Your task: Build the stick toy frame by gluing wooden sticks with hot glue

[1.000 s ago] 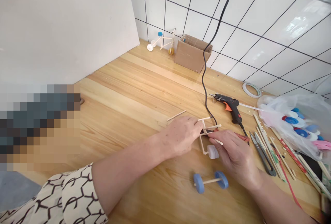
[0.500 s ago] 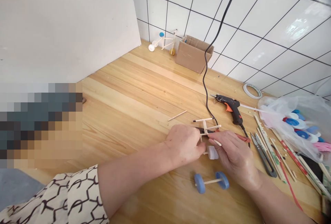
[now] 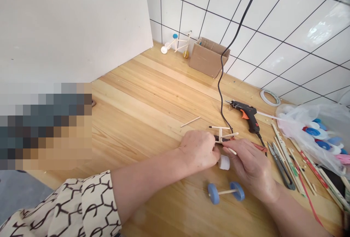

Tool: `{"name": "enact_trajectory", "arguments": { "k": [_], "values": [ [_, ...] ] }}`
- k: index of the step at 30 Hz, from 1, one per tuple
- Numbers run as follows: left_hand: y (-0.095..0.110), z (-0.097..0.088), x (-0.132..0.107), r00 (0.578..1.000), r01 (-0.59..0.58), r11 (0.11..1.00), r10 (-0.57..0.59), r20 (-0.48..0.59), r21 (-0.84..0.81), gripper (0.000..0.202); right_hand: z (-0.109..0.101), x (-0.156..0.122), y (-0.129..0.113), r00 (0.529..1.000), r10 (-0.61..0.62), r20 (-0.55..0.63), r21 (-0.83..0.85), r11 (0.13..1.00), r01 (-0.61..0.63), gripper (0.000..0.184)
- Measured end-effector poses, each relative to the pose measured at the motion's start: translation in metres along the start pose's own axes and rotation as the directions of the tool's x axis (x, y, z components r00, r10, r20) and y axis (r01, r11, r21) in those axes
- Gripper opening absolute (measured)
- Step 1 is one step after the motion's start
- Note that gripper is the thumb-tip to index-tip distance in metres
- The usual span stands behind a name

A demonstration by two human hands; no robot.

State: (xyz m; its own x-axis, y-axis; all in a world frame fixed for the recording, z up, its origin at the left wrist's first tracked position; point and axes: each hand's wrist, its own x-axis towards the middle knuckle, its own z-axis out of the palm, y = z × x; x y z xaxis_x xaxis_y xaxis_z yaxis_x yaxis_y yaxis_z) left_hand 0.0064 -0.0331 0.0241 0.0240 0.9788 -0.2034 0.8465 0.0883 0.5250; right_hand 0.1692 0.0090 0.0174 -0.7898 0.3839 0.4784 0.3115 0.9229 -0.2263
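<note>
Left hand [image 3: 199, 150]: closed, fingers curled under and mostly hidden; appears to grip the near part of the stick frame [image 3: 220, 134].
Right hand [image 3: 253, 164]: thumb and forefinger pinched together on a short stick [image 3: 232, 151] at the frame's right side. Whether that stick is joined to the frame cannot be told.
Grip shift: left hand has moved from the frame's far part to its near part. Crossbar [image 3: 218, 127] and its dark left tip are now fully exposed; the lower bars, visible a second ago, are covered. Judged to be a re-grip that steadies the near end while the right hand works at the joint.
Frame position: between both hands, above the surface [image 3: 131, 120], over a red-handled tool [image 3: 259, 147] partly hidden by the right hand.
Frame axis: long axis runs from the white cap [image 3: 224, 162], just beside the left thumb, away from the person to the crossbar; far end points toward the tiled wall [image 3: 273, 22].
Crossbar direction: left to right, across that axis. Side stick [image 3: 231, 135]: points right.
Blue-cap axle [image 3: 226, 192]: on the surface, nearer the person, touching neither hand.
Glue gun [image 3: 247, 115]: beyond the right hand, nozzle to the left.
Loose stick [image 3: 190, 121]: flat, beyond the left hand.
</note>
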Motion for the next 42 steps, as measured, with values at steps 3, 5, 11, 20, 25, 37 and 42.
{"name": "enact_trajectory", "arguments": {
  "k": [3,5,11,20,25,37,42],
  "values": [
    [-0.0003,0.0004,0.0008,1.000,0.013,1.000,-0.013,0.011,-0.001,0.025,0.0004,-0.0009,0.0007,1.000,0.007,0.000,0.002,1.000,-0.007,0.018],
    [-0.0003,0.0000,0.0010,1.000,0.013,1.000,-0.013,0.013,-0.004,0.024,0.0008,-0.0010,0.0010,1.000,0.009,-0.003,0.002,1.000,-0.009,0.017],
    [-0.0010,-0.0011,0.0016,1.000,0.004,1.000,-0.004,0.007,-0.004,0.024,0.0008,0.0002,-0.0003,1.000,0.006,-0.007,-0.009,1.000,-0.006,0.015],
    [-0.0028,0.0022,0.0041,1.000,-0.008,1.000,0.008,0.007,0.012,0.028,0.0021,0.0007,-0.0008,1.000,0.013,0.001,-0.021,1.000,-0.013,0.012],
    [-0.0048,0.0039,0.0051,1.000,-0.017,1.000,0.017,-0.010,0.020,0.029,0.0017,-0.0002,-0.0022,0.999,0.027,0.020,-0.002,1.000,-0.027,0.014],
    [-0.0064,-0.0016,0.0021,1.000,-0.012,0.998,0.013,-0.006,0.055,0.028,0.0044,0.0028,-0.0060,0.998,0.049,0.038,0.007,0.999,-0.050,0.015],
    [-0.0081,-0.0019,0.0014,0.999,-0.038,0.998,0.039,-0.012,0.053,0.027,0.0039,0.0031,-0.0068,0.999,0.035,0.034,0.006,0.999,-0.036,0.013]
  ]
}}
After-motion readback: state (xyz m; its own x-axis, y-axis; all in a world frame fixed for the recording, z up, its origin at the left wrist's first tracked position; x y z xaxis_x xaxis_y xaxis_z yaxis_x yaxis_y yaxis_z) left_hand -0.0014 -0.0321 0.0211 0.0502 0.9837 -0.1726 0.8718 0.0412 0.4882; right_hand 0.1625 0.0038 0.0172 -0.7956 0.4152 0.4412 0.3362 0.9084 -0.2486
